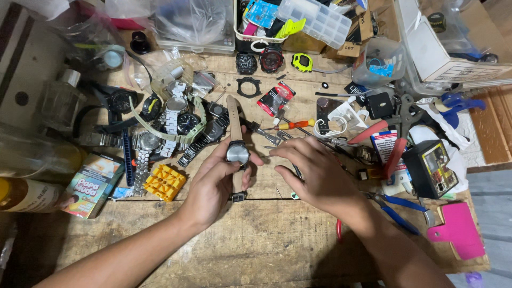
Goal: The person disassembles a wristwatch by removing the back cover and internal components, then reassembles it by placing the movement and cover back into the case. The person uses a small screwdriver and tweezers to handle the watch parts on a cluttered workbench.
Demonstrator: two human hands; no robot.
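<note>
Workbench: bare wooden planks at the near edge; the far half is crowded with tools, parts and boxes.
Watch pile: metal-band and strap watches heaped at far left of the hands, apart from them.
Left hand: curled around a wristwatch, fingers wrapped behind and beside the case, thumb at its near side; the hold is closed and firm.
Right hand: palm down just right of the watch, fingers loosely bent; a thin dark tool shows under them, but whether it is pinched cannot be told.
Blue pliers: lying on the bench, right of the right wrist.
Yellow block: slotted plastic holder, just left of the left hand.
Wristwatch: round pale dial facing up, centre of the bench, held above the wood.
Strap: tan, long axis running far to near; buckle end below the palm.
Key relation: the watch lies to the left of the right fingertips, close but apart; the left hand is the nearer, already on it.
</note>
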